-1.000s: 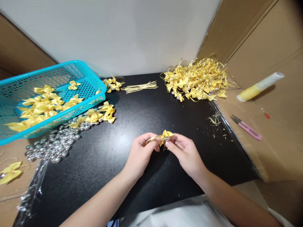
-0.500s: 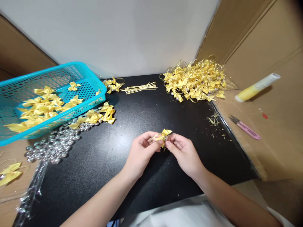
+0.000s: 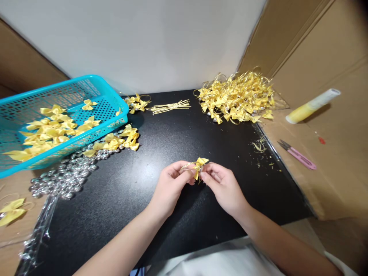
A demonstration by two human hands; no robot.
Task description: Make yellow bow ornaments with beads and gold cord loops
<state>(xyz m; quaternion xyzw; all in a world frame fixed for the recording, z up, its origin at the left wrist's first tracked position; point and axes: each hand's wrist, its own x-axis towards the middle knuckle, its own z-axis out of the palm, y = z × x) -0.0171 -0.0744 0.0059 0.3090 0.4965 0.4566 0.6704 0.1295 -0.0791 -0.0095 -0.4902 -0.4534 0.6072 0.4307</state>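
A yellow ribbon bow [image 3: 199,165] with a gold tie and a small silver bell or bead is held between both hands above the black tabletop [image 3: 184,140]. My left hand [image 3: 175,182] pinches its left side, thumb pressed toward the fingers, with a loop of gold cord rising above the fingertips. From the right, my right hand [image 3: 222,182] grips the bow near the silver piece with thumb and forefinger. The fingers partly hide the knot and the lower ends of the tie.
A turquoise basket [image 3: 86,142] of yellow bows stands left, beside silver beads [image 3: 64,178]. Gold ties [image 3: 169,107] lie at the back. Finished-looking bows form a pile [image 3: 237,97] at back right. Pink-handled snips [image 3: 301,158] and a yellow-white tube [image 3: 313,106] lie on cardboard.
The bow has turned slightly, so its silver piece shows more. My left thumb has drawn back a little to the left; both hands stay in nearly the same place.
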